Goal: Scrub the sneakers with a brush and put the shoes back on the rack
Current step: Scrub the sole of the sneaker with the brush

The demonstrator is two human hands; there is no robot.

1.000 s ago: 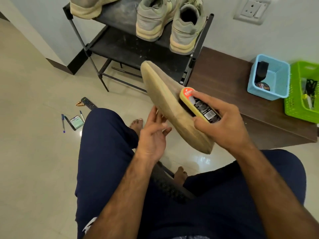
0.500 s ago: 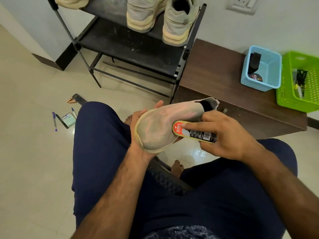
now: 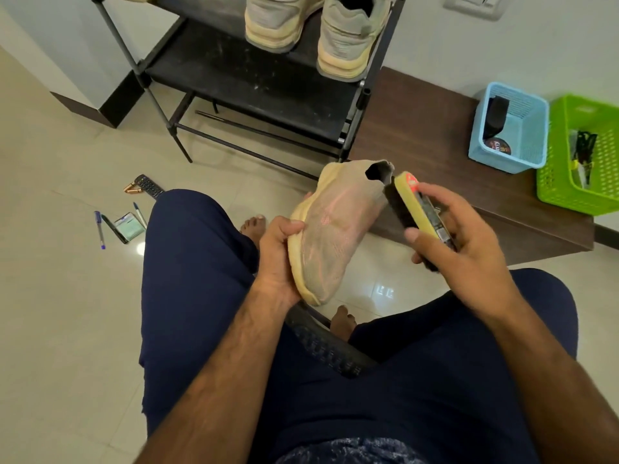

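Observation:
A beige knit sneaker (image 3: pixel 335 226) with a pale yellow sole is held over my lap, toe toward me and its opening pointing away. My left hand (image 3: pixel 279 259) grips it by the sole edge on its left side. My right hand (image 3: pixel 459 242) holds a yellow-backed brush (image 3: pixel 413 209) with black bristles. The bristles face the sneaker's heel side and sit just beside it. A black shoe rack (image 3: pixel 254 82) stands ahead, with a pair of grey sneakers (image 3: pixel 315 25) on its upper shelf.
A low brown bench (image 3: pixel 435 155) to the right of the rack carries a blue basket (image 3: pixel 512 128) and a green basket (image 3: pixel 582 155). Pens, a remote and small items (image 3: pixel 130 212) lie on the tiled floor at left. My bare feet rest below.
My left hand turned the sneaker so its upper faces me and its toe points down toward me. The brush moved from the toe area up to the heel side.

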